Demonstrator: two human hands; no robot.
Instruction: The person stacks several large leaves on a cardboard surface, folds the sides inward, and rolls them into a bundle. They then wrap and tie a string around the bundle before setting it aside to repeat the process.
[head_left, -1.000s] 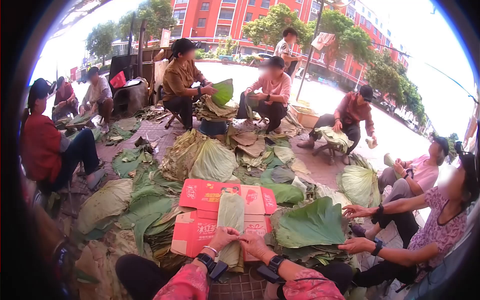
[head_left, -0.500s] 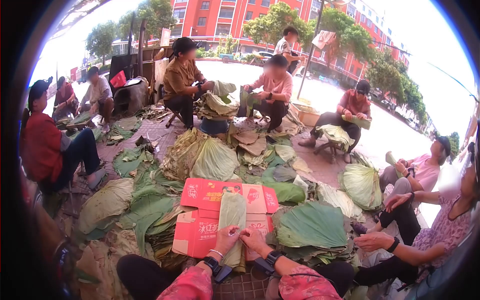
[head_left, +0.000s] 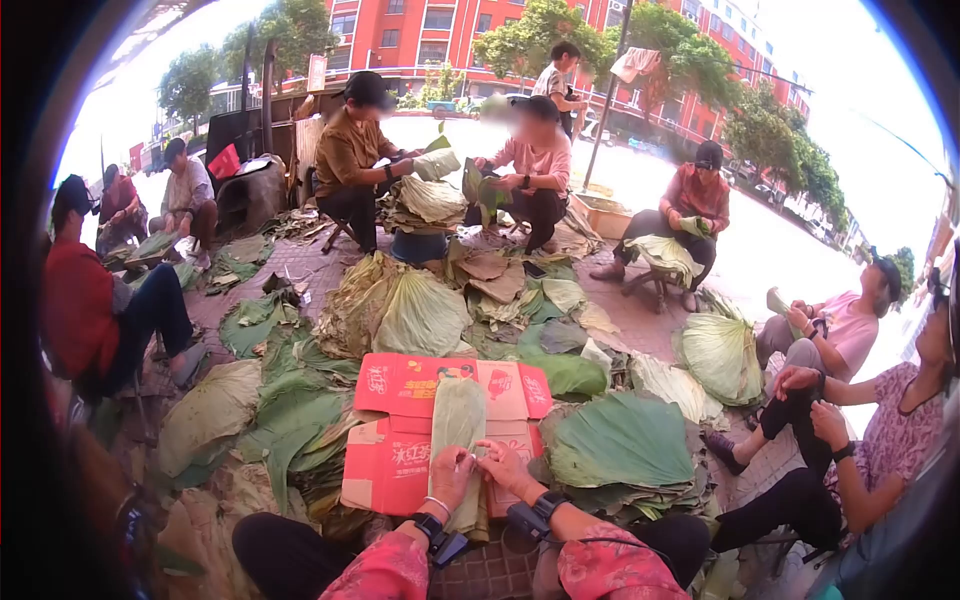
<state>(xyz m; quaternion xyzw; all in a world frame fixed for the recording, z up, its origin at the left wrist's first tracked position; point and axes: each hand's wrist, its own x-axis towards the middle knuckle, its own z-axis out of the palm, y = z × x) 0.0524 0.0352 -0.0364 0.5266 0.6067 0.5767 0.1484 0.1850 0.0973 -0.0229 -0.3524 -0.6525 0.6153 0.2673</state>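
A dried lotus leaf folded into a long pale-green strip [head_left: 459, 412] lies lengthwise on a flattened red cardboard box [head_left: 400, 455] in front of me. My left hand [head_left: 452, 475] is over the strip's lower part, its thumb and fingers pinched together. Close to its right, my right hand [head_left: 507, 469] is also closed, its fingertips almost meeting those of the left. Whatever small thing is between the fingertips is too fine to make out. A stack of large green lotus leaves [head_left: 622, 452] lies just right of the cardboard.
Lotus leaves [head_left: 295, 415] spread over the ground to the left, and a pale bundle of leaves [head_left: 425, 315] lies beyond the cardboard. Several people sit around on low stools, some handling leaves. A person in a patterned top [head_left: 905, 435] sits close on my right.
My hands stay over the strip, fingertips still pinched, with the right hand slightly raised. The person close on my right has lifted a hand. The whole view has shifted slightly.
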